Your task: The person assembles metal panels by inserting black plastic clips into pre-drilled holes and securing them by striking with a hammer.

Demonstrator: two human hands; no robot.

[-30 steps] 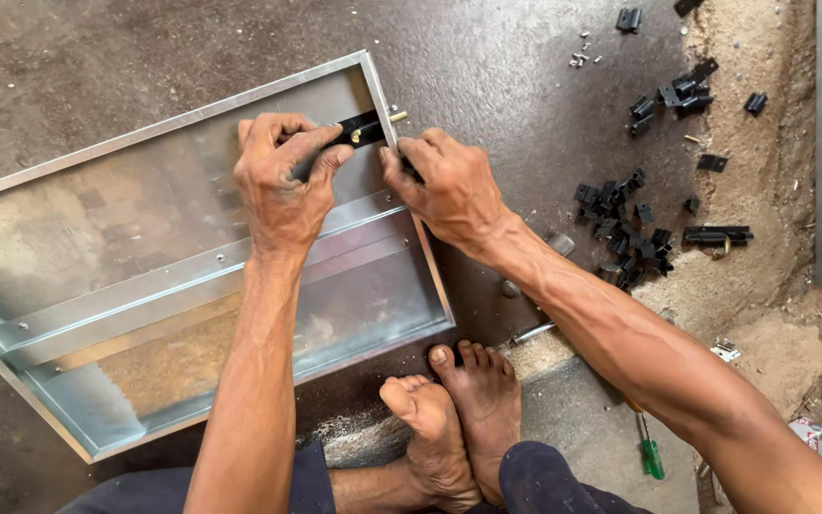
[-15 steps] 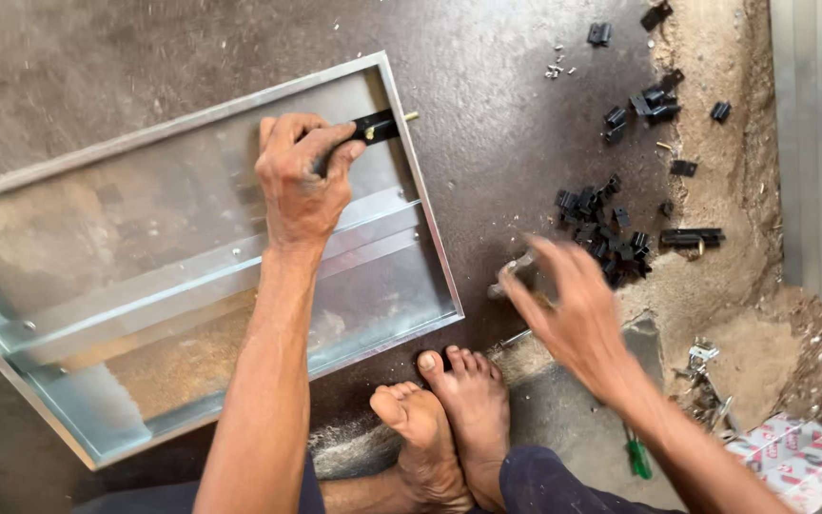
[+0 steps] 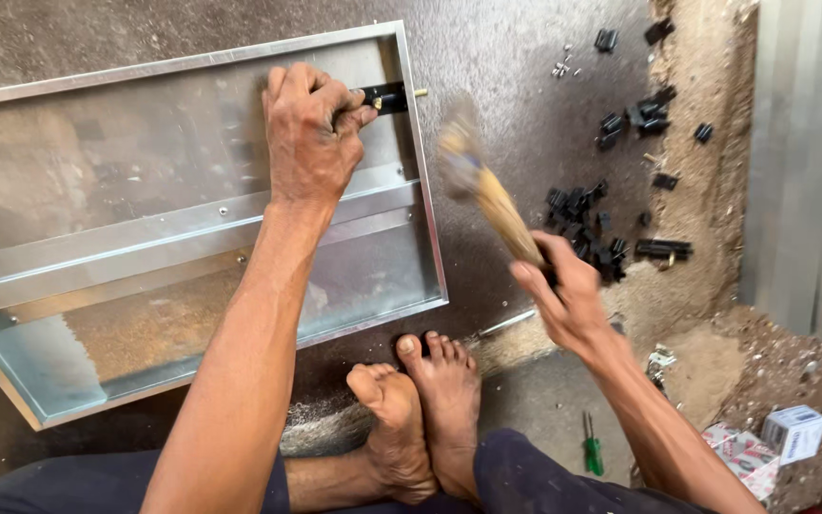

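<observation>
On the stiff silver metal frame [image 3: 240, 214], a small black part [image 3: 390, 97] is pinched by the left hand [image 3: 311, 133], while a light wooden-handled hammer [image 3: 487, 195] is gripped low by the right hand [image 3: 563, 295].

A rough metal-fabrication workshop, with the work done on the floor. A framed aluminium panel [image 3: 183, 257] lies flat on the dusty concrete floor [image 3: 525, 76] under the left grip. Past the right grip sit scattered black plastic fittings [image 3: 587, 214] and loose screws [image 3: 560, 67]. Sawdust and grit [image 3: 706, 190] bank up beyond them, and a green screwdriver [image 3: 592, 447] lies nearer the body.
</observation>
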